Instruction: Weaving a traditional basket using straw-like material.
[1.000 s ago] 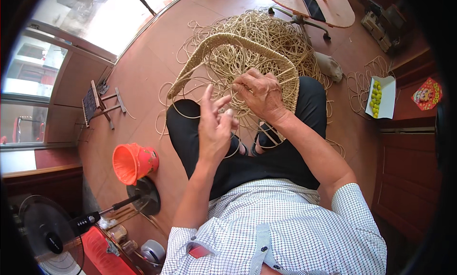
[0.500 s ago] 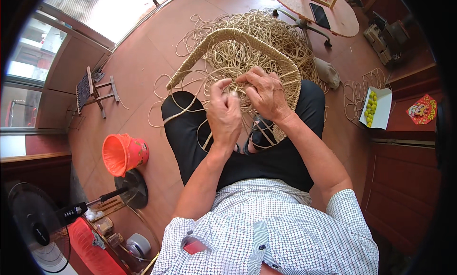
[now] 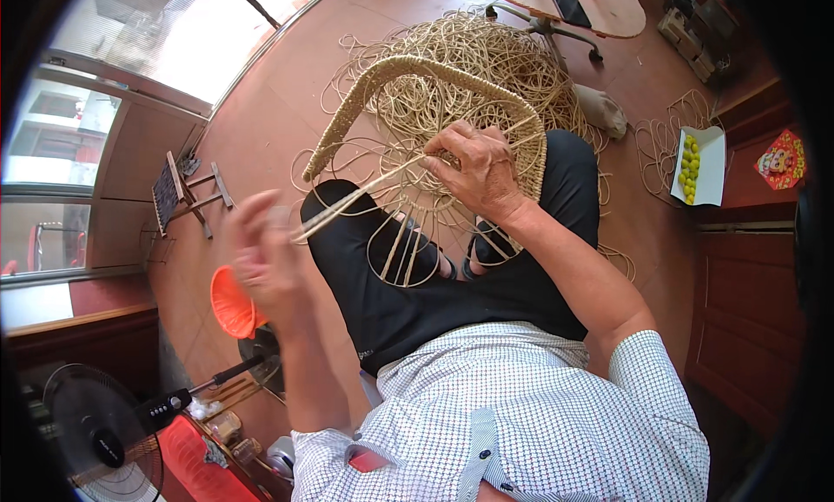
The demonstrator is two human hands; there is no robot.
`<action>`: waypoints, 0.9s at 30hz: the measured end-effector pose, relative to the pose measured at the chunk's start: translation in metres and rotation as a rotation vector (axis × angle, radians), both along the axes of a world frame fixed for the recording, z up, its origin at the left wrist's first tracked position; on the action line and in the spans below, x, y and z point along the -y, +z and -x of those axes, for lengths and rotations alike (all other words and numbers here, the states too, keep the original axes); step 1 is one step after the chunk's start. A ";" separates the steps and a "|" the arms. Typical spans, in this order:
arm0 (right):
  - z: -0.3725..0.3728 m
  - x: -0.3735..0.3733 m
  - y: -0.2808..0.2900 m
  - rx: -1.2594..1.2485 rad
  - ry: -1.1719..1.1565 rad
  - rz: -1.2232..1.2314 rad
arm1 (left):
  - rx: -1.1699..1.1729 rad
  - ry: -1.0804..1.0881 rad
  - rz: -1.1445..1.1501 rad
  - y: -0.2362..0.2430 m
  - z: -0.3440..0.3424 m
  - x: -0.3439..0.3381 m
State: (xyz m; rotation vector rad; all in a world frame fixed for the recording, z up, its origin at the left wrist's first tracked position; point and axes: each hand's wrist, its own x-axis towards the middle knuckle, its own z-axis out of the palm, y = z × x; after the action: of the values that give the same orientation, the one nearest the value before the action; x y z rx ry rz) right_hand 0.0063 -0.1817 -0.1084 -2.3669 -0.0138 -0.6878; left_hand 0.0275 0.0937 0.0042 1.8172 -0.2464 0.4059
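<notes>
1. Now the left hand (image 3: 271, 263) swings out left of the woven rim (image 3: 417, 65), blurred but apparently pinching cord strands (image 3: 360, 192).
2. Within its curve, the right hand (image 3: 478, 172) pinches them; earlier slack is drawn taut.

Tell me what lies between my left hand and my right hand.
Straight pale cord stretches between your left hand and right hand, in the head view.

Bright windows (image 3: 62, 133) border the reddish tiled floor (image 3: 269, 137).
</notes>
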 end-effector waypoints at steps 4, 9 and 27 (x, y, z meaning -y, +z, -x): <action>-0.003 -0.004 -0.002 0.060 -0.017 -0.011 | 0.295 0.232 -0.152 0.052 -0.049 -0.060; -0.003 -0.007 -0.002 0.071 -0.029 -0.023 | 0.634 0.309 -0.883 0.047 -0.058 -0.022; -0.001 -0.005 -0.002 0.124 -0.002 -0.047 | 0.742 -0.577 -1.148 -0.035 -0.100 0.102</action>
State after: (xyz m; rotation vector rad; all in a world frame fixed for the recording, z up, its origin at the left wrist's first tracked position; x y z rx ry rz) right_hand 0.0070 -0.1772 -0.1101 -2.2764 -0.0488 -0.8255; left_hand 0.1277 -0.0080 -0.0307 2.4480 -1.7613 0.5587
